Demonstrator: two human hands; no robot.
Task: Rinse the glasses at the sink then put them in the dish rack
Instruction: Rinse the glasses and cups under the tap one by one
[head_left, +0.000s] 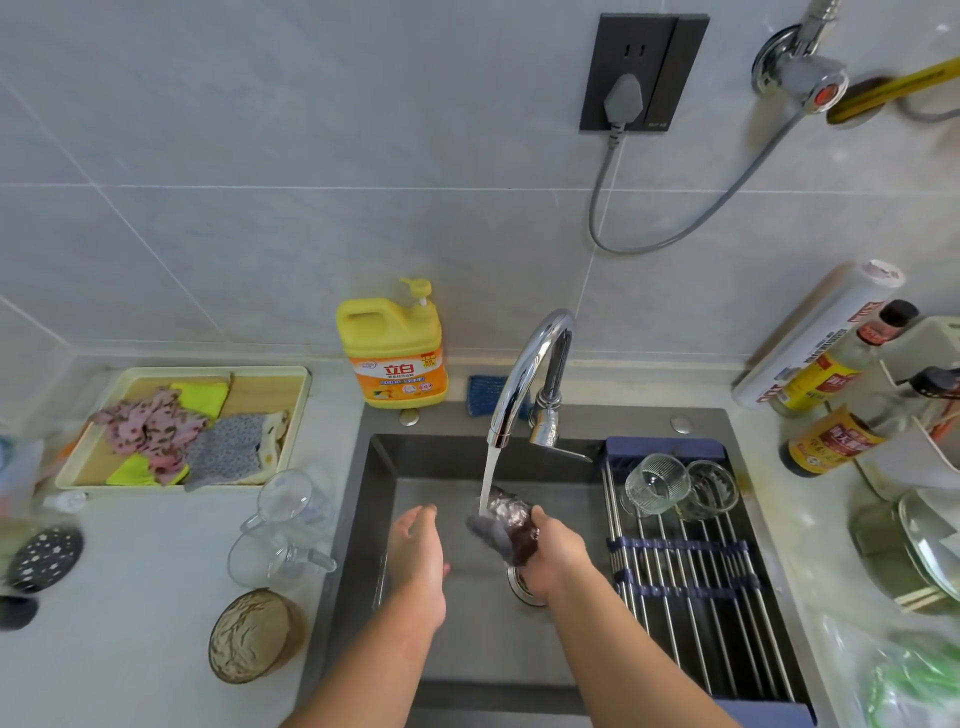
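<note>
My right hand (553, 553) grips a clear ribbed glass (501, 522), tilted on its side under the water stream from the chrome faucet (530, 364), over the dark sink (374, 519). Just left of the glass my left hand (418, 551) hovers with relaxed fingers, holding nothing. Two rinsed ribbed glasses (657, 483) (711, 488) lie at the far end of the roll-up dish rack (691, 587) across the sink's right side. On the counter left of the sink wait two clear handled glasses (291, 501) (272, 561).
A yellow detergent bottle (392, 348) and a blue sponge (485, 395) stand behind the sink. A tray of cloths (182, 431) sits at the left, a woven bowl (252, 636) near the front left. Sauce bottles (831, 410) and pot lids (924, 551) crowd the right counter.
</note>
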